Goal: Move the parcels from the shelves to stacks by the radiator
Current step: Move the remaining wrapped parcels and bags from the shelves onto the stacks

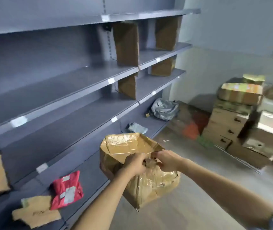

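I hold a crumpled brown cardboard parcel [132, 163], wrapped in clear tape, in the air in front of the lowest shelf. My left hand [135, 163] and my right hand [167, 161] both grip its top near edge, close together. On the bottom shelf [91, 171] lie a red mailer bag [67, 190], a small grey bag [137, 127] and a larger grey plastic bag [164, 109]. Stacks of cardboard boxes [235, 113] stand on the floor at the right by the wall.
Grey metal shelving [58, 83] fills the left side, with brown cardboard dividers [126, 44] standing on the upper shelves. Torn cardboard pieces [36, 211] lie at the lower left. Grey floor [190, 205] opens below and to the right of me.
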A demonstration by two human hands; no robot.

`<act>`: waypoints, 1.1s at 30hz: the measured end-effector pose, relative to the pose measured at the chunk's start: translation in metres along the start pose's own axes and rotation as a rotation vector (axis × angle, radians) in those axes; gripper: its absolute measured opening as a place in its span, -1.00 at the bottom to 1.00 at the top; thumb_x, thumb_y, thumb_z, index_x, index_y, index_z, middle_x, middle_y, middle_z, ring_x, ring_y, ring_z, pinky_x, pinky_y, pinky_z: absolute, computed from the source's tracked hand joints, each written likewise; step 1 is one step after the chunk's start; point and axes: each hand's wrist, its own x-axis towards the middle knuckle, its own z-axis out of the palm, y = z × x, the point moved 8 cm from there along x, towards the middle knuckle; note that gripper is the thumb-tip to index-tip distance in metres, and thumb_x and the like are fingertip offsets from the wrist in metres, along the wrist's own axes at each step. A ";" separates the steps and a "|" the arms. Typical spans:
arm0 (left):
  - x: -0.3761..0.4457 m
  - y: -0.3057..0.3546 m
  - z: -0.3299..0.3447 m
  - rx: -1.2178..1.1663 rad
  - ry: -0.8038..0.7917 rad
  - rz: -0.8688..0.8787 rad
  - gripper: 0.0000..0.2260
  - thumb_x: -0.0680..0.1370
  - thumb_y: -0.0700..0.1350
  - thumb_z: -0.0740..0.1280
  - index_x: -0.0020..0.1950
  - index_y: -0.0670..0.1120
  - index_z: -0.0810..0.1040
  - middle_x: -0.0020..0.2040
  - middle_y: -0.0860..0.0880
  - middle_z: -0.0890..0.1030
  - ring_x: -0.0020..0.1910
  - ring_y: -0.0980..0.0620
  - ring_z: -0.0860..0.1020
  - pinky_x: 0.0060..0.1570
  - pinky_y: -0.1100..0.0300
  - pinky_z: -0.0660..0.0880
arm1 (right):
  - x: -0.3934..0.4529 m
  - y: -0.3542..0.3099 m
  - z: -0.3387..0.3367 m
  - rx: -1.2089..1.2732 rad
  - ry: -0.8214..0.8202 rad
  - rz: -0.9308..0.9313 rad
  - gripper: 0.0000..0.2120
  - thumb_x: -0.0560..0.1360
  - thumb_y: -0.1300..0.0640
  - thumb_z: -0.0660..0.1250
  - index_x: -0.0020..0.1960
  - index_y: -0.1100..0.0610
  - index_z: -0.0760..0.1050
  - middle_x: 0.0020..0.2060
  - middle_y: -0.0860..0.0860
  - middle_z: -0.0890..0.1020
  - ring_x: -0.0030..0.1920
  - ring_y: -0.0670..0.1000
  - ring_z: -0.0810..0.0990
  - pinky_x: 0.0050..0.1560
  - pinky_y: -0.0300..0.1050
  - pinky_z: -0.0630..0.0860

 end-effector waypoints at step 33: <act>0.598 0.607 0.123 0.012 -0.240 0.962 -0.78 0.43 -0.27 0.36 0.05 -0.07 0.60 0.05 0.04 0.60 0.20 0.03 0.41 0.40 0.16 -0.02 | -0.195 0.784 -0.060 0.453 0.140 1.022 -0.21 0.31 -0.05 0.43 0.45 -0.02 0.17 0.37 0.00 0.35 0.36 0.06 0.31 0.32 -0.07 0.33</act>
